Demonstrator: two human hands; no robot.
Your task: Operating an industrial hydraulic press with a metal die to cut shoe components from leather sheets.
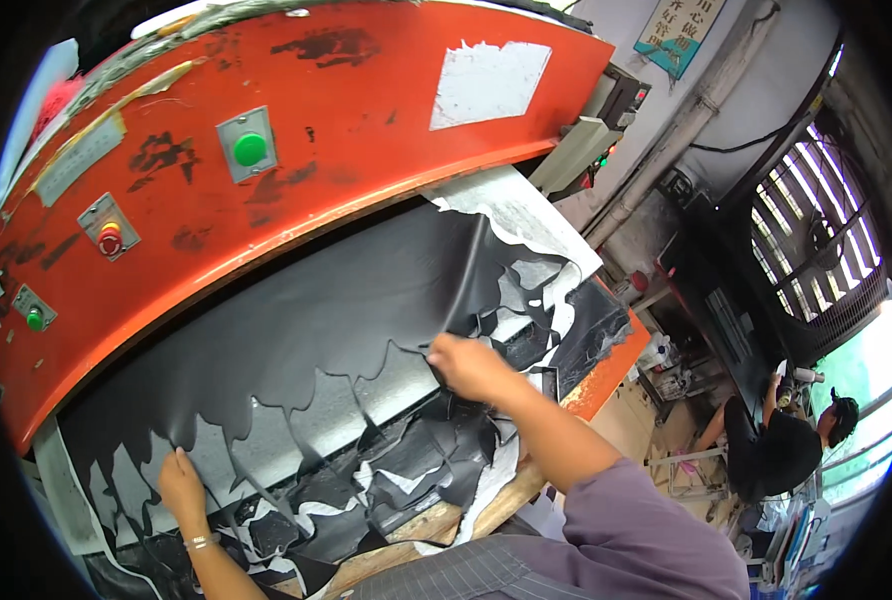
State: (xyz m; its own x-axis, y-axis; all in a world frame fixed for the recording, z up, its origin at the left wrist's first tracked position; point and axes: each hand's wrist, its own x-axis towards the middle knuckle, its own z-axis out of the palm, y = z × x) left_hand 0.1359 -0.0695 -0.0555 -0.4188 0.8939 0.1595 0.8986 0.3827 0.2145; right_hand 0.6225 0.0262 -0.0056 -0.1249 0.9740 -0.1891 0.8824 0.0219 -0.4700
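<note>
A wide black leather-like sheet (296, 310) lies over the pale metal bed (311, 420) of a large orange machine. Its near edge is cut into scallops, with thin strips trailing toward me. My right hand (469, 368) is closed on this edge right of the middle, and a raised fold runs up the sheet from there. At the near left, my left hand (181, 488) pinches the tip of one scallop between thumb and fingers. Between me and the bed lie tangled black and white cut-off scraps (406, 475).
The orange machine's front (356, 95) spans the far side, with a green button (250, 150) and a red knob (110, 238). A wooden edge (416, 535) runs close to my body. At the right, a person in black (781, 450) sits by a dark table and a big fan (816, 240).
</note>
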